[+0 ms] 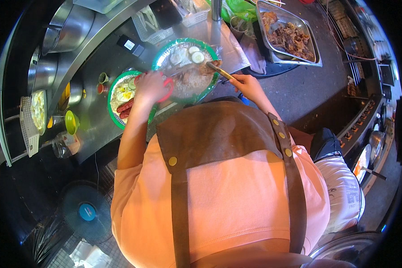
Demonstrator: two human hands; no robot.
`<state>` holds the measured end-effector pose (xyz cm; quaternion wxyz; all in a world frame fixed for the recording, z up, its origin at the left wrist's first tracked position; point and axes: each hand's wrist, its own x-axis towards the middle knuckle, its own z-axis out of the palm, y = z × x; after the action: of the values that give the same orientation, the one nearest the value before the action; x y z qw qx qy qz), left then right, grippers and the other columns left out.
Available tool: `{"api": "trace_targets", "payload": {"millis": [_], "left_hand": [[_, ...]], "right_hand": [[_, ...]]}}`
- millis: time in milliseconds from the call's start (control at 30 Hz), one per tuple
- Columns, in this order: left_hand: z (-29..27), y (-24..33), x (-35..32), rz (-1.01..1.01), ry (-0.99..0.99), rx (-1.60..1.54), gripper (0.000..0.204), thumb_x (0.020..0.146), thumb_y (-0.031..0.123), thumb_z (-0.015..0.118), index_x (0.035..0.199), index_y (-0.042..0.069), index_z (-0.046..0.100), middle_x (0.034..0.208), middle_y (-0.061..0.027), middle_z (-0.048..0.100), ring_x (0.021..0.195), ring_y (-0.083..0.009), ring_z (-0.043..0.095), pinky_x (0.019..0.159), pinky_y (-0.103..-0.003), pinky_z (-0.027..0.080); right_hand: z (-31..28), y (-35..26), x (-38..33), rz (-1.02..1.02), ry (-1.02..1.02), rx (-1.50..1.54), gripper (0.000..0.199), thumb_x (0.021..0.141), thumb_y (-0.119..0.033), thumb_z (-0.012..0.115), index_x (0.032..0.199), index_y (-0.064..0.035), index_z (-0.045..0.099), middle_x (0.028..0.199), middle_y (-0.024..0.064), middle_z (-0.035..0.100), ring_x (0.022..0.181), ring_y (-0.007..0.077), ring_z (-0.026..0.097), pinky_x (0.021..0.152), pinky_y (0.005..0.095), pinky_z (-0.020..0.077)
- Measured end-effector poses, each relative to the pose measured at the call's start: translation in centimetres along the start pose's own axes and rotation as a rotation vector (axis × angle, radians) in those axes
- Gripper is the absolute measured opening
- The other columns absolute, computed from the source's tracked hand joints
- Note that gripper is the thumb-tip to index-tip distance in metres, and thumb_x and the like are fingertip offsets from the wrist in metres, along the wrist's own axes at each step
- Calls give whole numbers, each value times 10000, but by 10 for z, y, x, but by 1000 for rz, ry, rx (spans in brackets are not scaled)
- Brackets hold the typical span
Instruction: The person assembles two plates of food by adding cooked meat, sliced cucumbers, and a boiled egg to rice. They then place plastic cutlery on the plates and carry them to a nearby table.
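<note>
The apron (219, 134) leans over the counter (91, 120) — left hand (149, 85) gripping red scissors (169, 87), right hand (249, 85) clasping tongs (221, 70) over the half-dressed centre plate (185, 69) — the leftward plate (123, 96) looks finished.

Single view, head-mounted fisheye, looking steeply down over the wearer's own chest. Apron (219, 147) and shirt fill the lower centre, very close to the lens. Steel counter (98, 120) sits in the upper half, farther off, its edges bowing toward the rim. Both hands (149, 87) meet just above centre. Floor and a fan (87, 210) show lower left; black vignette rings the frame.
</note>
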<state>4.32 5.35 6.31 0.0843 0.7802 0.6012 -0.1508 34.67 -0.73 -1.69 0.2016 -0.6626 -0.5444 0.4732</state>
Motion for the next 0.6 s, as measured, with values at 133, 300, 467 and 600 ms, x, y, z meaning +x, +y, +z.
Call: {"api": "trace_targets", "payload": {"millis": [133, 300, 467, 600], "left_hand": [[2, 15, -3, 123, 159, 246, 422, 744, 302, 616, 1067, 34, 572, 1036, -124, 580, 979, -307, 537, 829, -430, 428], [6, 28, -2, 200, 329, 445, 312, 720, 229, 611, 956, 25, 599, 935, -111, 570, 884, -249, 547, 737, -390, 438], [22, 42, 11, 175, 285, 513, 247, 726, 195, 577, 906, 27, 603, 897, -99, 569, 851, -229, 547, 701, -370, 439], [8, 37, 7, 238, 349, 591, 261, 751, 185, 553, 937, 15, 622, 930, -102, 566, 911, -232, 517, 758, -374, 418]], "right_hand": [[4, -2, -1, 2, -22, -1, 319, 840, -307, 603, 1042, -68, 665, 620, 79, 628, 591, 154, 615, 586, 306, 452], [11, 9, 3, -22, -14, -24, 315, 845, -314, 596, 1037, -75, 668, 623, 74, 629, 587, 155, 609, 586, 307, 451], [9, 7, -5, 9, -11, -30, 319, 846, -325, 595, 1037, -80, 669, 625, 71, 631, 592, 163, 609, 590, 315, 449], [10, 18, -5, 15, -9, -14, 326, 845, -335, 595, 1036, -81, 670, 624, 70, 631, 603, 167, 613, 600, 319, 448]]}}
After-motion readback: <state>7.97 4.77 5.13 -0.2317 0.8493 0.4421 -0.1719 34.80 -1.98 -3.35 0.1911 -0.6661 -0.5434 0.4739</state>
